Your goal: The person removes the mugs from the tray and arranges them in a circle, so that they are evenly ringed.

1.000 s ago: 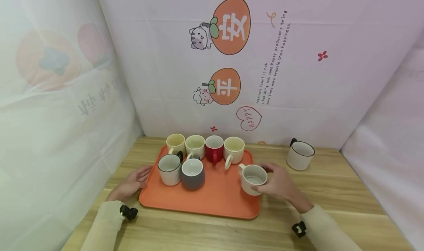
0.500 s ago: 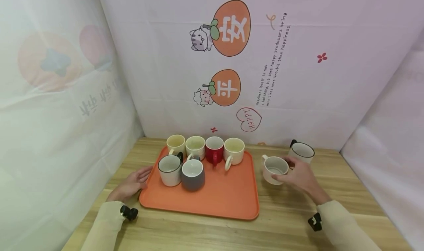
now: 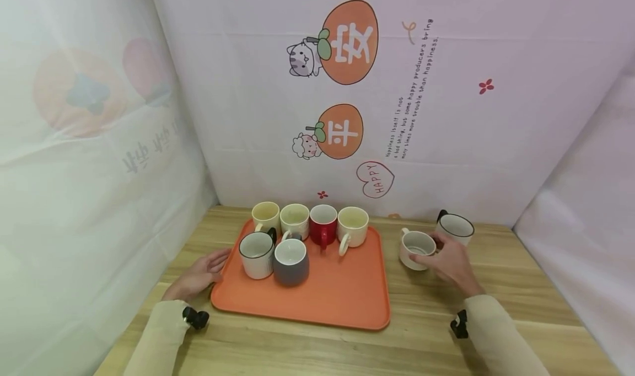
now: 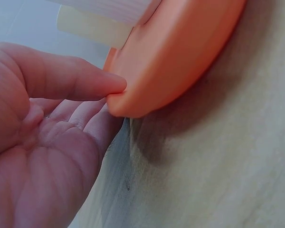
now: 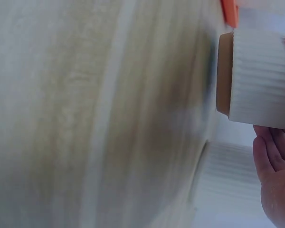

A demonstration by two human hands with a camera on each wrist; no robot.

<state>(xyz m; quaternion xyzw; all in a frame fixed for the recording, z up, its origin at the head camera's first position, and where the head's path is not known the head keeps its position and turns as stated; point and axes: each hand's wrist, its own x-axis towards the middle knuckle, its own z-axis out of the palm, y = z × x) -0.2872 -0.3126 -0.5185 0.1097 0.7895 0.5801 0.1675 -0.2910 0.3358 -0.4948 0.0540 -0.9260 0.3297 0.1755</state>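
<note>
My right hand (image 3: 450,261) grips a white ribbed mug (image 3: 408,256) by its far side and near rim, to the right of the orange tray (image 3: 342,304). In the right wrist view the mug (image 5: 261,80) shows a tan base, held over the wood with a gap below it. My left hand (image 3: 197,277) is at the tray's left edge. Its thumb lies on the rim and its fingers go beneath, pinching the tray (image 4: 156,71) in the left wrist view. Right behind the held mug stands a white mug with a black rim (image 3: 456,228).
Along the tray's back stand a yellow mug (image 3: 266,216), two cream mugs, one of them at the right end (image 3: 353,228), and a red mug (image 3: 322,225). In front are a black-rimmed white mug (image 3: 257,260) and a grey cup (image 3: 291,268). A printed cloth (image 3: 446,172) hangs behind.
My right hand has lifted the ribbed mug off the tray's right side and carried it right and back, beside the black-rimmed mug. The left hand stays at the tray's edge.
</note>
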